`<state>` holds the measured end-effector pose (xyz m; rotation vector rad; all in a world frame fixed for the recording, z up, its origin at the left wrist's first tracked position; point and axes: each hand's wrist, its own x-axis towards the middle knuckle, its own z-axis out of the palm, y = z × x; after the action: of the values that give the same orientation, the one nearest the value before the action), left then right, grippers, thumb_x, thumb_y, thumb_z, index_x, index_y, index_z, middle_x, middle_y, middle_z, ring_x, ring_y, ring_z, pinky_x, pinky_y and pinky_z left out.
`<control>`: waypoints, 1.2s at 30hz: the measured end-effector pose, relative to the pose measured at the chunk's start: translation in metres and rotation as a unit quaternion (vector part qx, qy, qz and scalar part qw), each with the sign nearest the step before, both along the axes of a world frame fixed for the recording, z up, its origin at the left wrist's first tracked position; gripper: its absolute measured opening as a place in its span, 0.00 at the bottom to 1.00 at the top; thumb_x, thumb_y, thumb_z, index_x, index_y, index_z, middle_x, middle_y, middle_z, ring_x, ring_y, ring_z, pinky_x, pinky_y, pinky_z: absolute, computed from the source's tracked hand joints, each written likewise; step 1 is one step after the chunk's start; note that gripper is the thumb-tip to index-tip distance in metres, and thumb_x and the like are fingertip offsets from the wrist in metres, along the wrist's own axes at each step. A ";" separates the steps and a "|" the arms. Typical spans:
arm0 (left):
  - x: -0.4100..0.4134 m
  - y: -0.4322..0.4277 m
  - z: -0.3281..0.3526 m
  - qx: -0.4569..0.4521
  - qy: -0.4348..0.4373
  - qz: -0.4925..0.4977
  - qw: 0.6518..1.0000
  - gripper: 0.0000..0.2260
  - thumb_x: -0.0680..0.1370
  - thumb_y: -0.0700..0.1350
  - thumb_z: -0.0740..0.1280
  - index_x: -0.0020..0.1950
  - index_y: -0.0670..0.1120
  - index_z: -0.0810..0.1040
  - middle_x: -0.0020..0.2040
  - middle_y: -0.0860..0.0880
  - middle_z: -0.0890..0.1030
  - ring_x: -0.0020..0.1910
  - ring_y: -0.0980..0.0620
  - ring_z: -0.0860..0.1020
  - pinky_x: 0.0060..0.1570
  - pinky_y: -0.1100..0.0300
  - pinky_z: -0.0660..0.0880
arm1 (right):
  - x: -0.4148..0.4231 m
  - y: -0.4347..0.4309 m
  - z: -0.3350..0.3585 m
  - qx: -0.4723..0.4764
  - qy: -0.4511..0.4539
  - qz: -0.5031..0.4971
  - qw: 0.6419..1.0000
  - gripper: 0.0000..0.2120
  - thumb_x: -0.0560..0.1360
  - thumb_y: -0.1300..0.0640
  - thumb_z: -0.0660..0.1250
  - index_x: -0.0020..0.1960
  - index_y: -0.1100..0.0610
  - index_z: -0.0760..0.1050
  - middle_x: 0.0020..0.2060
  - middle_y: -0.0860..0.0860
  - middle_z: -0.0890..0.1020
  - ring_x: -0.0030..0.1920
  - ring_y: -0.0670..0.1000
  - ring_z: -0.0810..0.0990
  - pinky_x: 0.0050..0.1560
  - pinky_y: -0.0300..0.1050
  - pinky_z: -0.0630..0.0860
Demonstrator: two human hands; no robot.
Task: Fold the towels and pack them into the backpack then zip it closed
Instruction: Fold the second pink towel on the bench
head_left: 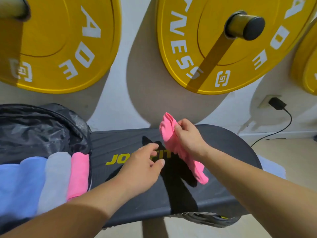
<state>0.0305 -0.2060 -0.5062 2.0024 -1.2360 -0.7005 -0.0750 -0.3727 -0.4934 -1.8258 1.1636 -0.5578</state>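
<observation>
The right hand (187, 135) pinched a bunched pink cloth towel (167, 132); the left hand (142, 168), fingers loosely spread, hid some yellow bench lettering (114, 161).

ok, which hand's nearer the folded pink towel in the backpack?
Left. Left hand is right of the folded pink towel; right hand is farther right, gripping a loose pink towel.

So the right hand (187, 136) pinches a crumpled bright pink cloth towel (167, 129) up above the dark grey desk with yellow lettering (120, 140), its tail end drooping. The left hand (140, 167) hovers beside it (fingers loose, holding nothing). At the desk's left end, an open black backpack (34, 127) holds a folded blue towel (18, 182), pale grey towel (54, 177) and pink folded towel (78, 174) side by side.
</observation>
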 end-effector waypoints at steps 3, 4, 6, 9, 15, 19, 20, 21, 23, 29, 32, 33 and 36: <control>0.002 0.004 0.028 -0.057 0.117 0.093 0.987 0.14 0.73 0.62 0.70 0.48 0.53 0.78 0.42 0.52 0.84 0.41 0.51 0.84 0.49 0.46 0.83 | 0.021 0.036 0.033 0.148 -0.102 0.061 0.982 0.10 0.80 0.60 0.64 0.40 0.55 0.76 0.33 0.51 0.77 0.36 0.50 0.73 0.38 0.45 0.69; 0.003 0.006 0.039 -0.075 0.138 0.113 0.981 0.17 0.72 0.62 0.70 0.45 0.48 0.77 0.38 0.47 0.83 0.38 0.49 0.83 0.47 0.42 0.83 | 0.027 0.046 0.045 0.187 -0.117 0.075 0.972 0.11 0.79 0.61 0.64 0.39 0.53 0.76 0.32 0.51 0.76 0.34 0.49 0.72 0.36 0.44 0.67; 0.004 0.013 0.062 -0.111 0.145 0.132 0.974 0.16 0.75 0.58 0.70 0.43 0.44 0.76 0.34 0.44 0.81 0.33 0.49 0.78 0.43 0.42 0.83 | 0.031 0.066 0.070 0.229 -0.137 0.088 0.960 0.09 0.78 0.59 0.64 0.39 0.52 0.75 0.34 0.52 0.76 0.33 0.50 0.72 0.34 0.43 0.67; 0.002 0.028 0.089 -0.163 0.158 0.130 0.965 0.09 0.78 0.50 0.71 0.41 0.46 0.80 0.29 0.56 0.79 0.29 0.58 0.75 0.34 0.59 0.74 | 0.023 0.095 0.110 0.242 -0.144 0.108 0.953 0.11 0.74 0.44 0.69 0.45 0.52 0.77 0.39 0.55 0.78 0.38 0.54 0.76 0.42 0.48 0.72; -0.013 0.066 0.101 -0.167 0.135 0.128 0.968 0.03 0.72 0.43 0.72 0.42 0.48 0.79 0.33 0.48 0.82 0.30 0.54 0.80 0.34 0.54 0.77 | -0.005 0.145 0.129 0.156 -0.134 0.094 0.974 0.14 0.81 0.51 0.65 0.44 0.62 0.77 0.37 0.58 0.76 0.36 0.53 0.73 0.41 0.49 0.71; -0.019 0.078 0.091 -0.191 0.159 0.141 0.958 0.10 0.75 0.42 0.70 0.50 0.59 0.79 0.40 0.52 0.87 0.41 0.50 0.86 0.47 0.44 0.83 | -0.016 0.167 0.123 0.222 -0.136 0.096 0.961 0.22 0.85 0.46 0.59 0.53 0.64 0.82 0.45 0.62 0.85 0.39 0.52 0.79 0.40 0.45 0.78; -0.018 0.079 0.090 -0.189 0.154 0.134 0.961 0.09 0.77 0.42 0.69 0.50 0.57 0.80 0.41 0.52 0.87 0.42 0.51 0.87 0.47 0.46 0.83 | -0.017 0.171 0.120 0.232 -0.144 0.097 0.957 0.22 0.84 0.46 0.59 0.53 0.63 0.82 0.46 0.62 0.86 0.40 0.53 0.80 0.40 0.46 0.79; -0.017 0.080 0.090 -0.185 0.157 0.123 0.962 0.08 0.78 0.41 0.68 0.50 0.54 0.81 0.41 0.52 0.87 0.43 0.53 0.87 0.48 0.49 0.83 | -0.019 0.173 0.116 0.238 -0.156 0.096 0.954 0.21 0.84 0.47 0.61 0.53 0.64 0.82 0.44 0.63 0.85 0.40 0.53 0.80 0.41 0.47 0.79; -0.012 0.084 0.093 -0.175 0.148 0.085 0.970 0.10 0.81 0.39 0.66 0.52 0.51 0.84 0.44 0.53 0.88 0.46 0.57 0.86 0.51 0.54 0.82 | -0.019 0.173 0.110 0.242 -0.177 0.093 0.949 0.20 0.83 0.48 0.64 0.51 0.66 0.82 0.38 0.58 0.83 0.38 0.53 0.79 0.44 0.50 0.82; 0.000 0.083 0.089 -0.164 0.053 0.010 0.985 0.15 0.83 0.41 0.62 0.62 0.55 0.83 0.51 0.58 0.87 0.54 0.60 0.84 0.59 0.53 0.80 | -0.018 0.158 0.097 0.183 -0.170 0.087 0.964 0.15 0.83 0.56 0.62 0.50 0.68 0.78 0.35 0.52 0.81 0.37 0.49 0.79 0.48 0.52 0.82; -0.001 0.076 0.085 -0.160 0.091 0.055 0.981 0.08 0.81 0.42 0.68 0.52 0.50 0.86 0.44 0.57 0.88 0.46 0.62 0.85 0.52 0.60 0.81 | -0.014 0.153 0.091 0.187 -0.174 0.081 0.964 0.12 0.82 0.57 0.62 0.48 0.64 0.80 0.35 0.51 0.80 0.37 0.49 0.78 0.51 0.54 0.82; 0.000 0.074 0.085 -0.160 0.087 0.076 0.980 0.07 0.81 0.42 0.69 0.48 0.50 0.87 0.42 0.57 0.87 0.43 0.62 0.84 0.48 0.63 0.79 | -0.013 0.153 0.091 0.189 -0.180 0.080 0.962 0.12 0.82 0.57 0.62 0.47 0.62 0.80 0.35 0.51 0.80 0.37 0.49 0.78 0.52 0.55 0.82; 0.007 0.068 0.085 -0.152 0.140 0.114 0.972 0.09 0.80 0.43 0.70 0.43 0.49 0.88 0.37 0.58 0.86 0.38 0.61 0.82 0.46 0.58 0.80 | -0.013 0.146 0.087 0.190 -0.205 0.062 0.958 0.12 0.83 0.57 0.59 0.46 0.58 0.78 0.33 0.49 0.80 0.36 0.49 0.78 0.53 0.58 0.82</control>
<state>0.0372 -0.1381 -0.4212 1.6911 -0.8723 -0.6129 -0.0875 -0.2264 -0.4062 -1.3605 0.8023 -0.5626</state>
